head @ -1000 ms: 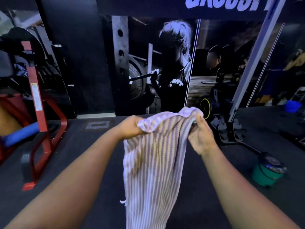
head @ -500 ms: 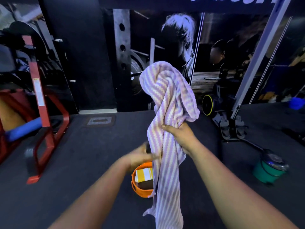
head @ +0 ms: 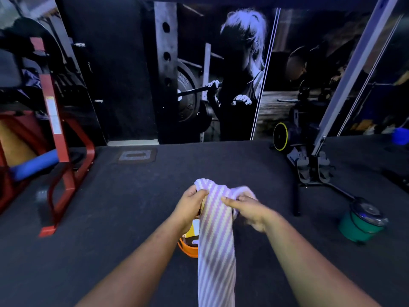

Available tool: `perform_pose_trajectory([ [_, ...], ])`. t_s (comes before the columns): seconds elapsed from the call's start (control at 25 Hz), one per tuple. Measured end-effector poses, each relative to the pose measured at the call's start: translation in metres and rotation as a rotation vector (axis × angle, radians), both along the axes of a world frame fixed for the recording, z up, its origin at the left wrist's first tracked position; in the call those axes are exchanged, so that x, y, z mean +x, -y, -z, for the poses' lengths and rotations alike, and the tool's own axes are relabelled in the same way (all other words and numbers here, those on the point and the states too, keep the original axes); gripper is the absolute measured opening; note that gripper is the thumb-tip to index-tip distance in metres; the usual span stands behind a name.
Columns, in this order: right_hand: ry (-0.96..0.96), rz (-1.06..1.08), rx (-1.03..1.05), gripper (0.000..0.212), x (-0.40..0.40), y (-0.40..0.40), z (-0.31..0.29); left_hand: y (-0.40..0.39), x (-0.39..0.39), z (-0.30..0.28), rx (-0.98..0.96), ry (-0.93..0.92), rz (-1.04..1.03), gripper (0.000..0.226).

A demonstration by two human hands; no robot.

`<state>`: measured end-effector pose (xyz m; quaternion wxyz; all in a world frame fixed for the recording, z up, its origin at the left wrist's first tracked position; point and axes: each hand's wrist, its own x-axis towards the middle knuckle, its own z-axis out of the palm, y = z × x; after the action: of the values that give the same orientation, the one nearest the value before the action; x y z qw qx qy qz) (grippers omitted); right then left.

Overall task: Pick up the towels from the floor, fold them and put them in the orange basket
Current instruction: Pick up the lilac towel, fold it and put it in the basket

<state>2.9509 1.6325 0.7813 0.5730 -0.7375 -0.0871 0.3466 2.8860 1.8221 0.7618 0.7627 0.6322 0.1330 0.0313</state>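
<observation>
Left hand (head: 190, 203), right hand (head: 247, 207) both grip one striped towel (head: 215, 251) (over one orange basket (head: 188, 250)).

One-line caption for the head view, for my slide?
Both hands grip a striped towel above the orange basket.

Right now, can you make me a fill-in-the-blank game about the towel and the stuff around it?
1. Both hands, left hand and right hand, grip the ____ towel.
2. Behind the hanging towel sits the ____ basket.
3. The green bucket stands on the person's ____ side.
4. The rack is painted ____.

Missing words: striped; orange; right; red
</observation>
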Motion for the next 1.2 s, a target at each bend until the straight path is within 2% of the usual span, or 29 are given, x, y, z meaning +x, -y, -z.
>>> perform_pose_trajectory([
  [0.08, -0.007, 0.127, 0.09, 0.04, 0.002, 0.004, 0.014, -0.002, -0.001, 0.003, 0.066, 0.041, 0.038, 0.033],
  [0.12, 0.005, 0.192, 0.096, 0.042, 0.008, 0.007, 0.016, -0.004, -0.002, 0.008, 0.071, 0.054, 0.022, 0.031],
  [0.24, 0.16, 0.236, -0.031, 0.061, 0.015, 0.013, 0.02, -0.013, -0.007, 0.011, -0.018, -0.027, -0.063, 0.029],
  [0.28, 0.189, 0.278, -0.041, 0.058, 0.017, 0.015, 0.019, -0.019, -0.01, 0.008, -0.05, -0.074, -0.08, 0.033],
  [0.32, 0.156, 0.353, 0.036, 0.05, 0.019, 0.019, 0.015, -0.026, -0.011, 0.007, -0.067, -0.112, -0.087, 0.036],
  [0.4, 0.002, 0.535, 0.361, 0.043, 0.029, 0.032, 0.007, -0.041, -0.013, 0.002, -0.067, -0.136, -0.09, 0.029],
  [0.44, -0.081, 0.522, 0.509, 0.046, 0.033, 0.042, 0.005, -0.046, -0.013, -0.004, -0.07, -0.129, -0.093, 0.024],
  [0.48, -0.112, 0.414, 0.544, 0.051, 0.034, 0.049, 0.004, -0.05, -0.013, -0.01, -0.101, -0.107, -0.098, 0.021],
  [0.56, -0.099, 0.12, 0.319, 0.046, 0.025, 0.055, 0.007, -0.059, -0.007, -0.025, -0.254, -0.02, -0.101, 0.022],
  [0.6, -0.043, 0.031, 0.187, 0.039, 0.022, 0.056, 0.011, -0.064, -0.005, -0.031, -0.299, 0.04, -0.101, 0.024],
  [0.64, 0.009, 0.037, 0.154, 0.034, 0.022, 0.054, 0.012, -0.069, -0.004, -0.034, -0.285, 0.089, -0.092, 0.025],
  [0.68, 0.027, 0.116, 0.214, 0.03, 0.023, 0.052, 0.009, -0.074, -0.004, -0.035, -0.163, 0.087, -0.073, 0.027],
  [0.8, 0.054, 0.353, 0.39, 0.019, 0.035, 0.046, -0.01, -0.091, -0.008, -0.025, 0.471, -0.085, 0.063, 0.015],
  [0.84, 0.076, 0.398, 0.384, 0.015, 0.041, 0.044, -0.015, -0.099, -0.007, -0.027, 0.545, -0.118, 0.041, 0.01],
  [0.88, 0.089, 0.418, 0.403, 0.013, 0.046, 0.043, -0.019, -0.106, -0.004, -0.034, 0.54, -0.107, -0.02, 0.011],
  [1.0, 0.048, 0.362, 0.64, 0.023, 0.05, 0.047, -0.026, -0.109, 0.007, -0.052, 0.002, 0.048, -0.213, 0.019],
  [1.04, 0.054, 0.29, 0.589, 0.029, 0.049, 0.05, -0.023, -0.103, 0.006, -0.046, -0.053, 0.001, -0.217, 0.028],
  [1.12, 0.155, 0.08, 0.216, 0.031, 0.047, 0.05, -0.006, -0.087, 0.002, -0.019, 0.122, -0.152, -0.183, 0.05],
  [1.16, 0.21, 0.027, 0.08, 0.032, 0.045, 0.05, 0.003, -0.083, -0.002, -0.011, 0.203, -0.176, -0.202, 0.057],
  [1.2, 0.243, 0.064, 0.051, 0.036, 0.046, 0.048, 0.009, -0.083, -0.004, -0.012, 0.189, -0.211, -0.221, 0.06],
])
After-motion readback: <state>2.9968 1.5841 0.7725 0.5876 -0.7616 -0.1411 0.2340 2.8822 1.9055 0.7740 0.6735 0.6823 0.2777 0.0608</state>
